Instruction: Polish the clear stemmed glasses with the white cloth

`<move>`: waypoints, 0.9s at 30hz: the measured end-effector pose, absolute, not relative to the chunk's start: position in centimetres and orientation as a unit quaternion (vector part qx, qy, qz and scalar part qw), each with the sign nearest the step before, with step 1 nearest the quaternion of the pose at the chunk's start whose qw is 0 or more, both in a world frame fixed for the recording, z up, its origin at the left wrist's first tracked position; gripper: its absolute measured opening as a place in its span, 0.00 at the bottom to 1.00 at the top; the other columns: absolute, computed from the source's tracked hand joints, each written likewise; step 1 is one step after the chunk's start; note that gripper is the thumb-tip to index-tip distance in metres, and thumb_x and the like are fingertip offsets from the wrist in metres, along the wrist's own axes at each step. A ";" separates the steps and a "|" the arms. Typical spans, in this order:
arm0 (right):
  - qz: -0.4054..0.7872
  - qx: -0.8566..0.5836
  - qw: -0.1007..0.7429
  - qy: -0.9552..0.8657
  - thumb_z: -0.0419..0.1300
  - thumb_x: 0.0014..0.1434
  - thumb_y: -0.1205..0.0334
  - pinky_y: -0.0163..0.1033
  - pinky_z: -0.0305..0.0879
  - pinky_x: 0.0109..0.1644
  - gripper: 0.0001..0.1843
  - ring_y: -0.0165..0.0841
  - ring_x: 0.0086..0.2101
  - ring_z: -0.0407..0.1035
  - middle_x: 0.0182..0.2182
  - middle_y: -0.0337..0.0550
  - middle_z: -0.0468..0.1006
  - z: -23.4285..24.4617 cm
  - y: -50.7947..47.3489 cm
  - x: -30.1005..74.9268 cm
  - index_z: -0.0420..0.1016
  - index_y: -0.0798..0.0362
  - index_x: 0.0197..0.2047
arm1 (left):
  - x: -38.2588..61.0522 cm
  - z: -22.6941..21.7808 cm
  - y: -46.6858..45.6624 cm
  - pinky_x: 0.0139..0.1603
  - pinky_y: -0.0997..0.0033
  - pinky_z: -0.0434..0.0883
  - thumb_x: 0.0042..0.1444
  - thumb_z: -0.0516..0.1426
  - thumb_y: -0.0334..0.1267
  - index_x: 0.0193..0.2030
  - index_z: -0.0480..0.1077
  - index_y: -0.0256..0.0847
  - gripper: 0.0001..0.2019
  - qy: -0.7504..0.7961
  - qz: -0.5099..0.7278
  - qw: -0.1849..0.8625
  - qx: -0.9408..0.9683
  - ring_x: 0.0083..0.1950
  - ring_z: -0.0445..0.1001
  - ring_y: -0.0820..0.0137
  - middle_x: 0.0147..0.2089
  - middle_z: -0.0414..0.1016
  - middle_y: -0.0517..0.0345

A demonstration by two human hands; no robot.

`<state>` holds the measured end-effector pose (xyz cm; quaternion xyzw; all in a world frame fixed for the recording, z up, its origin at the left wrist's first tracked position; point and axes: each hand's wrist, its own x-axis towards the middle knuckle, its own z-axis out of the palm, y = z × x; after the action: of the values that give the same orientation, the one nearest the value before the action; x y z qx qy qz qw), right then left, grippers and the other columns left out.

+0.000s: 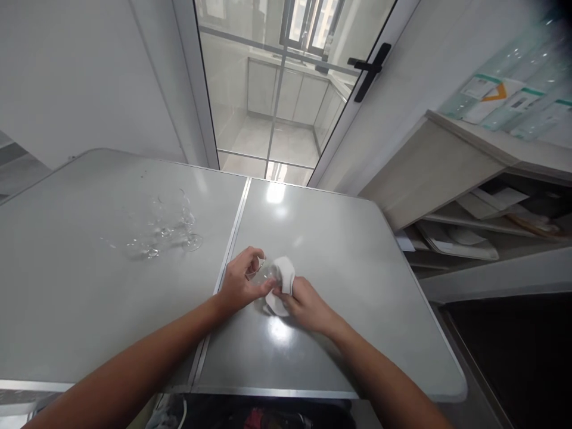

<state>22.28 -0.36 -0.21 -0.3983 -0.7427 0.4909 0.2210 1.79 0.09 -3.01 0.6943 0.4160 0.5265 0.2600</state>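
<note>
My left hand (240,282) is closed around a clear glass (263,275) held just above the grey table (348,250). My right hand (304,304) pinches a white cloth (282,280) that is pressed against the glass. Both hands meet near the table's centre seam. Several other clear stemmed glasses (166,229) stand together on the left half of the table, well away from my hands.
A glass door (286,89) with a black handle (369,68) stands behind the table. A wooden shelf unit (451,173) with papers and boxes is at the right. A dark surface (518,351) lies at lower right.
</note>
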 end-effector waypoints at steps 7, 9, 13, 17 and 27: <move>0.695 -0.323 0.157 -0.623 0.59 0.67 0.40 0.37 0.61 0.34 0.22 0.31 0.29 0.64 0.31 0.40 0.73 0.8 -0.3 24.2 0.72 0.53 0.41 | 1.7 -1.8 -0.1 0.22 0.77 0.59 0.56 0.63 0.58 0.46 0.69 0.41 0.23 0.366 0.535 0.310 0.696 0.26 0.60 0.76 0.31 0.62 0.63; 0.532 -0.360 0.182 -0.744 0.56 0.70 0.50 0.41 0.63 0.40 0.14 0.34 0.32 0.66 0.33 0.43 0.75 1.1 -0.1 23.7 0.73 0.52 0.40 | 1.7 -1.7 0.2 0.22 0.78 0.60 0.56 0.64 0.55 0.45 0.69 0.41 0.21 0.403 0.531 0.319 0.673 0.26 0.62 0.76 0.31 0.63 0.63; 0.216 -0.386 0.257 -0.859 0.55 0.65 0.65 0.52 0.58 0.52 0.08 0.40 0.38 0.66 0.33 0.49 0.76 0.4 -0.2 22.6 0.74 0.52 0.35 | 1.7 -2.1 0.5 0.24 0.79 0.63 0.54 0.67 0.50 0.47 0.68 0.42 0.20 0.462 0.525 0.279 0.659 0.26 0.62 0.77 0.32 0.64 0.65; 0.284 -0.430 0.326 -0.792 0.56 0.64 0.62 0.47 0.62 0.45 0.10 0.38 0.32 0.66 0.28 0.46 0.75 -0.7 -0.6 22.2 0.73 0.52 0.31 | 1.7 -2.6 0.5 0.23 0.79 0.63 0.56 0.66 0.50 0.50 0.67 0.44 0.21 0.425 0.527 0.260 0.689 0.26 0.61 0.79 0.34 0.63 0.65; 0.553 -0.462 0.588 -0.367 0.59 0.67 0.40 0.47 0.71 0.58 0.26 0.42 0.56 0.73 0.57 0.50 0.79 0.3 1.5 23.3 0.75 0.48 0.59 | 2.1 -3.1 0.2 0.43 0.62 0.83 0.59 0.66 0.51 0.64 0.59 0.48 0.31 0.391 0.605 0.166 0.673 0.44 0.80 0.68 0.55 0.63 0.52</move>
<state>23.34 1.53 0.29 -0.4625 -0.3667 0.5528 0.5883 2.08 0.20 -3.06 0.6735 0.3912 0.6048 0.1664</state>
